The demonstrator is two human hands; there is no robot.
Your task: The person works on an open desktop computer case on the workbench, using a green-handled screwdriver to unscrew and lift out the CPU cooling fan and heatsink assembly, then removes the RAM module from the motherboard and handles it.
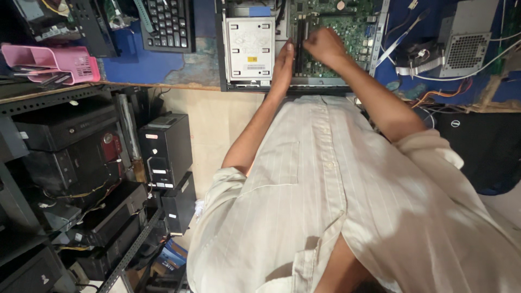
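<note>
- Left hand (283, 62), fingers straight and flat, braces the open computer case (228, 54) on the bench beside the metal drive box (250, 48); it might slip.
- Right hand (324, 46), fingers curled, presses the green circuit board (339, 24); whether it grips anything, I cannot tell. Hard pressure could crack it.

top centre of the frame: an open computer case (228, 54) of dull grey metal, holding a matt green circuit board (347, 27) and a pale brushed-metal drive cage (250, 48). upper left: a glossy pink plastic basket (59, 62) and a matt black plastic keyboard (168, 24). the blue tabletop (141, 68) looks worn and rough. lower right: a cream striped cloth shirt (336, 206).
</note>
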